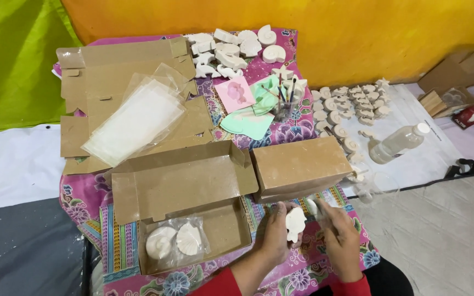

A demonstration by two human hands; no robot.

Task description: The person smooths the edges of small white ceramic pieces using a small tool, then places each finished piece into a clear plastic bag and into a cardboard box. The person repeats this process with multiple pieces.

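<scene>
Your left hand (274, 233) pinches the white plaster seahorse figure (295, 223) near the surface's front edge, while your right hand (340, 237) curls around a small white piece (312, 206). Keep it supported low, beside the open brown cardboard box (193, 230).

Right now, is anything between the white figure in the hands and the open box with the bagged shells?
Nothing visible. The left hand holds the white figure just right of the open box; only patterned cloth lies between.

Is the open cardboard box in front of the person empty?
No, the open cardboard box holds a clear bag with two white plaster shell casts inside.
</scene>
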